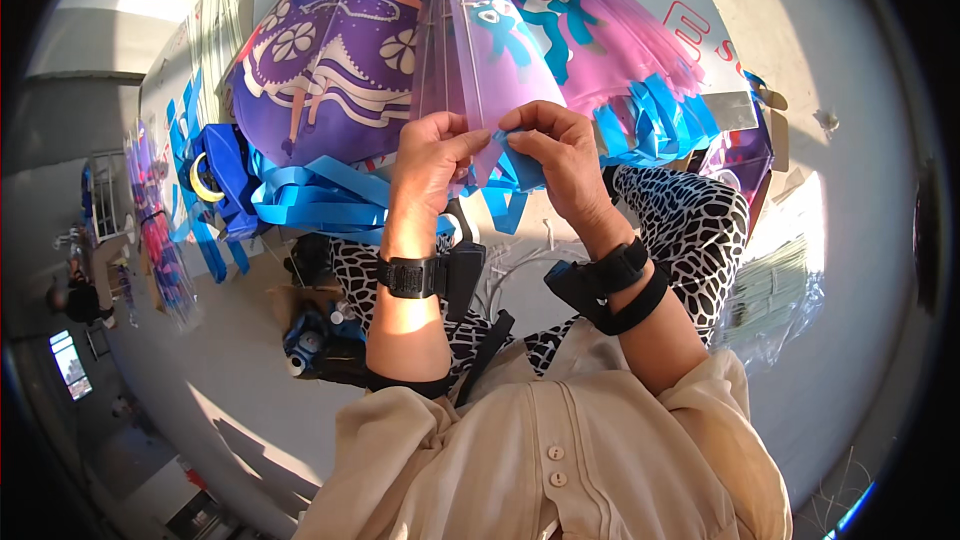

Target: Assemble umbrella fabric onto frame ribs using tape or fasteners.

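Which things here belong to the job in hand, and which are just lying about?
Belongs to the job:
printed purple canopy, held by the left hand
blue piece, held by the right hand
blue strips piled nearby, probably

Seemingly just lying about:
plastic-wrapped pale bundle, right
dark-and-blue items, lower left

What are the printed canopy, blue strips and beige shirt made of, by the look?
Printed canopy: thin plastic film or coated fabric, smooth with a slight sheen; its paler panel looks translucent.
Blue strips: likely ribbon or plastic tape, fairly smooth; they bend into loose loops.
Beige shirt: probably woven cloth, matte, with soft folds; fibre can't be told.
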